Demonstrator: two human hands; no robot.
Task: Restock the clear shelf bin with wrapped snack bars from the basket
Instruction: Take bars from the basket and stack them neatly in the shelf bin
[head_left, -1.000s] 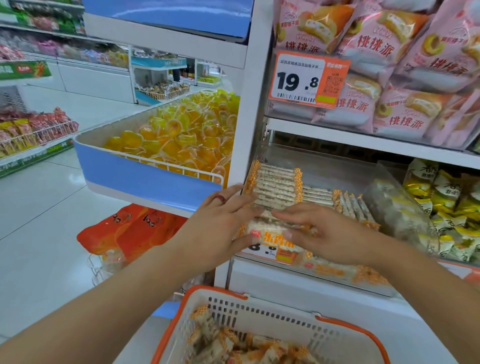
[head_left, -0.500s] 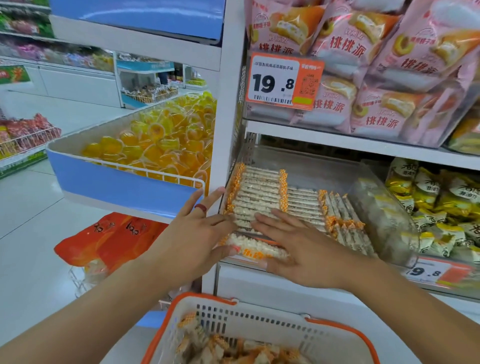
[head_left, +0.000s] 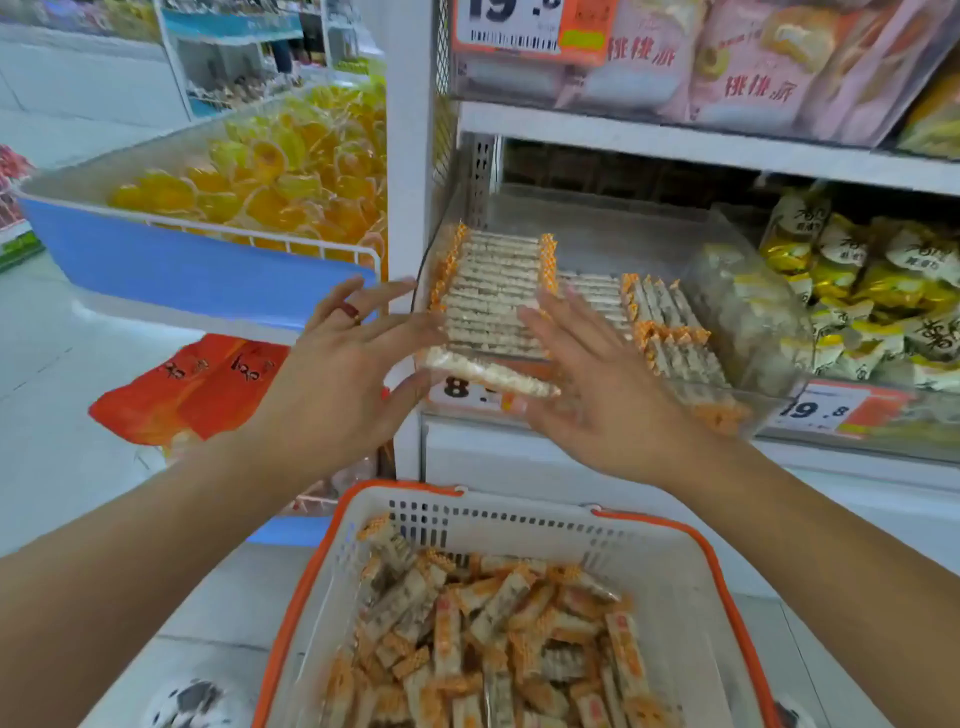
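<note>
Both spread, empty hands, left hand and right hand, flank the clear plastic shelf bin, whose light, crinkly orange-ended wrapped snack bars likely slip unless pinched mid-length.

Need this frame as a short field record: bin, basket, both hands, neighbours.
bin: clear shelf bin, neat row of wrapped snack bars at its left side, more bars to the right, rear part bare
loose bar: one wrapped bar lies across the bin's front edge, between the hands
left hand: left hand, fingers spread, open, at the bin's left front
right hand: right hand, open, palm over the bin's front
basket: white basket with orange rim, below the hands, loose bars inside
neighbours: yellow packs to the right
</note>
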